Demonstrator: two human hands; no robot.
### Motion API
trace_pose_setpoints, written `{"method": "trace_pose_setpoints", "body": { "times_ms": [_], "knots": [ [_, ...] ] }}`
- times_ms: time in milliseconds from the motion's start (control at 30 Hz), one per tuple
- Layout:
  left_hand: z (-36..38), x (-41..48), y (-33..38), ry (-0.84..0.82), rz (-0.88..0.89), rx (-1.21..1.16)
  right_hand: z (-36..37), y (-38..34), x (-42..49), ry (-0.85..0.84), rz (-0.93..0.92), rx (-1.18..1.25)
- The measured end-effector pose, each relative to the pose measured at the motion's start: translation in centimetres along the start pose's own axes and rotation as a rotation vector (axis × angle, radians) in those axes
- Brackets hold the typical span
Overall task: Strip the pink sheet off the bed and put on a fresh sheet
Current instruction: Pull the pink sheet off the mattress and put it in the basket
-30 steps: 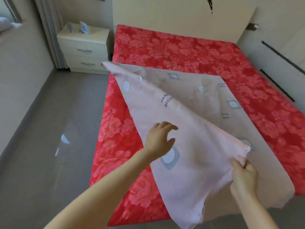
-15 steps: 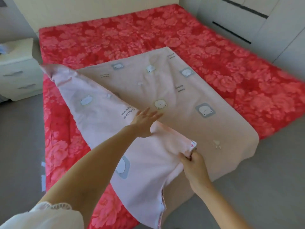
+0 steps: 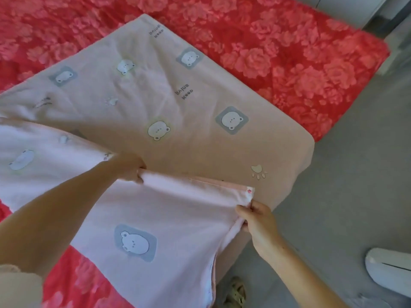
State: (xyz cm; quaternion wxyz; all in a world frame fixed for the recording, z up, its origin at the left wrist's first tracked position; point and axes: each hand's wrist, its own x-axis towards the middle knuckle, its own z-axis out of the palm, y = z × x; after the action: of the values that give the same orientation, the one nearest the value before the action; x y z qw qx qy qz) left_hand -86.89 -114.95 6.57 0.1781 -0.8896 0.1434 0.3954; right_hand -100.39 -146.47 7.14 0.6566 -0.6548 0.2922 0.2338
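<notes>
A pale pink sheet (image 3: 178,101) printed with white bears lies partly unfolded over the foot corner of the bed, which is covered in a red floral cover (image 3: 289,54). The sheet's upper layer is lifted toward me. My left hand (image 3: 130,166) grips the folded edge of that layer near the middle. My right hand (image 3: 255,216) pinches the layer's corner, beside a small red tag. The edge is stretched taut between both hands above the lower layer, which drapes over the mattress corner.
Grey floor (image 3: 355,185) runs along the right of the bed. A white object (image 3: 389,267) rests on the floor at lower right. A foot in a beige clog (image 3: 235,292) shows under the sheet's hanging edge. Pale furniture (image 3: 347,7) stands at top right.
My left hand went from open over the sheet to gripping its folded edge. The edge is now pulled straight between both hands, and the view has dropped closer to the bed corner.
</notes>
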Motion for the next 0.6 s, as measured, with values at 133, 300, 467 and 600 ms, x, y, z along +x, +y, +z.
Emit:
{"method": "trace_pose_setpoints", "body": {
  "times_ms": [133, 300, 467, 600],
  "knots": [
    [0.3, 3.3, -3.7, 0.079, -0.088, 0.130, -2.5, 0.8, 3.0, 0.052, 0.055, 0.089],
    [-3.6, 7.6, -2.3, 0.536, -0.115, -0.401, -6.3, 1.0, 5.1, 0.204, 0.127, 0.270],
    [-16.3, 13.5, 5.2, 0.528, 0.194, -0.267, -14.4, -0.3, 7.2, 0.470, 0.066, 0.448],
    [-25.4, 19.2, 14.9, 0.685, 0.336, -0.236, -22.5, -0.3, 11.5, 0.662, -0.002, 0.551]
  ]
}}
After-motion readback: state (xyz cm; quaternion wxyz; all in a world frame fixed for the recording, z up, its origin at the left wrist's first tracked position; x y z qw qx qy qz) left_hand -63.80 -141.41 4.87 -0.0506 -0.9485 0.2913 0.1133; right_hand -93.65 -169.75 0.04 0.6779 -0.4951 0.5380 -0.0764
